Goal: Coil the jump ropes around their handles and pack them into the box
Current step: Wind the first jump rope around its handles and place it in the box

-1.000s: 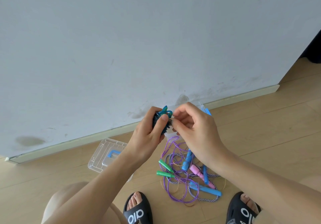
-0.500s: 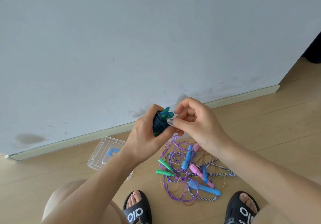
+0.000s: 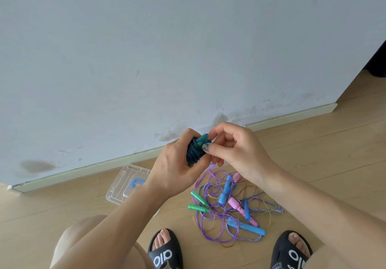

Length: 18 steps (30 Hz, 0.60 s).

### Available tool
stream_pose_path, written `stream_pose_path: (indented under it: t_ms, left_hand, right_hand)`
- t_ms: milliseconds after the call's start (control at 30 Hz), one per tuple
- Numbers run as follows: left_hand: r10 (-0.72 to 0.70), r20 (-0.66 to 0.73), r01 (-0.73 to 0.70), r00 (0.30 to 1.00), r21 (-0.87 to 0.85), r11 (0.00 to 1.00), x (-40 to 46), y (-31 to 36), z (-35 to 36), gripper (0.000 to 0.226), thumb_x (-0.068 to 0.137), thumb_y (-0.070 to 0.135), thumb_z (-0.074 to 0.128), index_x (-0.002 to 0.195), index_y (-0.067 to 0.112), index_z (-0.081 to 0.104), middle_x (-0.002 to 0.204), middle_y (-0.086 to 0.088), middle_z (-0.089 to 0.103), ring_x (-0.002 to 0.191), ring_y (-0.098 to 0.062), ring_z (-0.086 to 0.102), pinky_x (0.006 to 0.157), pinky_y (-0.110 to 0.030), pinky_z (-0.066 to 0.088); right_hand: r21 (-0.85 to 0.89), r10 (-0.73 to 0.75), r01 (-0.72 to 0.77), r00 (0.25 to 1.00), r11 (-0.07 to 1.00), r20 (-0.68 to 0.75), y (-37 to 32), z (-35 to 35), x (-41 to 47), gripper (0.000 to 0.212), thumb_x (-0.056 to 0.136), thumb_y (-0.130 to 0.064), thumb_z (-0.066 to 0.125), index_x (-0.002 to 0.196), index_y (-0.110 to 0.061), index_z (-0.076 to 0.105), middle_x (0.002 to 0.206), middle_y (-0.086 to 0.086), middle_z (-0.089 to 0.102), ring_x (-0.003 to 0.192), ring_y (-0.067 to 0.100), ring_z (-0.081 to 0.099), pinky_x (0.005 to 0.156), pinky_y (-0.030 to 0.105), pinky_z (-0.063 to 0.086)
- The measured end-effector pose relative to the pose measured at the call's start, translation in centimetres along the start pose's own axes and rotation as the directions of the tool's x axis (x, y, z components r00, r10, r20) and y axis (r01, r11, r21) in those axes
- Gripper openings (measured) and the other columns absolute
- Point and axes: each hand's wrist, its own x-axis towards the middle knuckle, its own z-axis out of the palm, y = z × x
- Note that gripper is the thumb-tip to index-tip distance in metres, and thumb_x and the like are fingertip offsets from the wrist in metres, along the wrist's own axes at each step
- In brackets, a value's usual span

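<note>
The dark blue rope bundle (image 3: 195,151) is up in the air in front of the wall, wound tight around its teal handles (image 3: 203,137), which poke out the top. Left hand (image 3: 175,164) is wrapped around the coil, and the right hand (image 3: 236,149) is pinching at the top end with thumb and fingertips, probably tucking in the loose tail.

Best bet for this bit, I'd say: keep the left squeeze firm so the wraps don't spring loose, and push the end under a tight turn near the handles rather than just laying it on top.

The bundle's long axis runs roughly upright, leaning a little to the right, handle tips pointing up toward the wall.

Down on the floor (image 3: 313,164), the remaining ropes sit in a tangled pile (image 3: 227,208) between the sandals: purple cord, striped cord, green, blue and pink handles. The clear plastic box piece (image 3: 125,183) with a blue handle is left of the pile, near the skirting; can't tell if it's the lid or the box itself.
</note>
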Motion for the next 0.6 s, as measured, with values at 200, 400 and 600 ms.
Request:
stream_pose_path:
  t_ms: [200, 400, 600]
  left_hand:
    - [-0.014, -0.031, 0.014, 0.999, 0.015, 1.0, 0.1, 0.1, 0.0, 0.023, 0.084, 0.019, 0.073, 0.09, 0.014, 0.052, 0.058, 0.007, 0.049, 0.052, -0.017, 0.044, 0.048, -0.021, 0.035]
    - [-0.109, -0.003, 0.108, 0.994, -0.114, 0.988, 0.3, -0.1, -0.2, 0.019, 0.086, 0.028, 0.07, 0.086, 0.019, 0.053, 0.06, 0.001, 0.052, 0.051, -0.017, 0.043, 0.048, -0.033, 0.041]
    - [-0.197, 0.111, 0.221, 0.974, -0.283, 0.933, 0.3, 0.2, -0.6, 0.02, 0.079, 0.04, 0.063, 0.084, 0.023, 0.054, 0.068, -0.016, 0.06, 0.048, -0.03, 0.056, 0.047, -0.043, 0.045]
  right_hand:
    - [0.025, -0.006, 0.006, 1.0, 1.0, 0.023, 0.2, 0.0, 0.1, 0.007, 0.088, -0.006, 0.072, 0.091, -0.011, 0.068, 0.063, 0.005, 0.063, 0.06, 0.019, 0.065, 0.056, 0.028, 0.052]
    - [0.072, -0.001, -0.011, 0.987, 0.997, 0.162, -0.5, -1.2, 0.5, 0.013, 0.091, 0.004, 0.064, 0.102, -0.002, 0.068, 0.08, 0.016, 0.069, 0.071, 0.024, 0.069, 0.065, 0.029, 0.056]
    - [0.087, -0.022, 0.005, 0.98, 0.996, 0.197, -0.5, -1.5, 0.7, 0.01, 0.091, 0.003, 0.066, 0.1, -0.001, 0.067, 0.079, 0.011, 0.069, 0.071, 0.024, 0.069, 0.065, 0.029, 0.056]
